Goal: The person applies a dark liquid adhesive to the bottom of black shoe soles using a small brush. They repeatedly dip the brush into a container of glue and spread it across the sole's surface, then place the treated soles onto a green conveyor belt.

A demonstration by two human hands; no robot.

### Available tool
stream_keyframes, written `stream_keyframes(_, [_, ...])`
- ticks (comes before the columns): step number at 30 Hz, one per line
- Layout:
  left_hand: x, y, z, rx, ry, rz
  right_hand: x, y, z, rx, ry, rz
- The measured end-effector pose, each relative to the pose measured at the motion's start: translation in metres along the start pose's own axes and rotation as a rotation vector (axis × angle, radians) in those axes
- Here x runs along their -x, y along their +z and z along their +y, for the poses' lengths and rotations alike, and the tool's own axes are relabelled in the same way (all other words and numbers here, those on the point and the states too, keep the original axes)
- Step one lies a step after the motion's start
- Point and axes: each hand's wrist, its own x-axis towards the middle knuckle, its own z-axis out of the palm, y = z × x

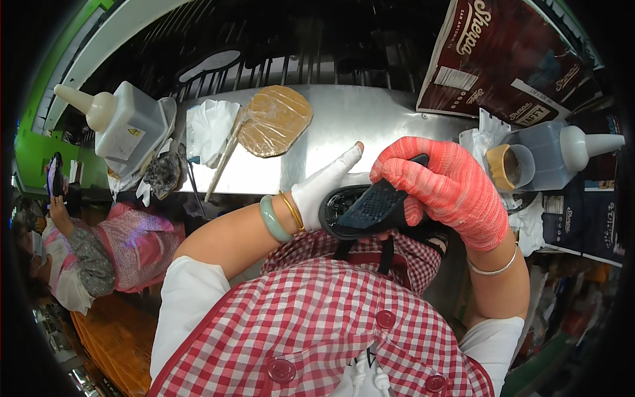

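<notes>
Right fingers (405, 173) pinched round dark insole (372, 206) over black sole (332, 213); left fingers (346, 161), grip unclear.

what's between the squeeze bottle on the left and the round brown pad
In the head view, white cloth or paper lies between the bottle and the pad, with a thin stick close beside the pad.

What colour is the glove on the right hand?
The glove is coral pink with paler streaks, best seen in the head view.
</notes>
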Motion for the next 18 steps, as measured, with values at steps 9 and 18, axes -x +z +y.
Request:
stream_keyframes(9, [-0.006,-0.023,0.003,-0.141,-0.08,-0.124,-0.003,0.003,0.001,-0.011,0.008,-0.016])
stream_keyframes(18, [-0.006,-0.031,0.006,-0.146,-0.219,-0.169,0.007,-0.018,0.023,-0.074,-0.005,-0.073])
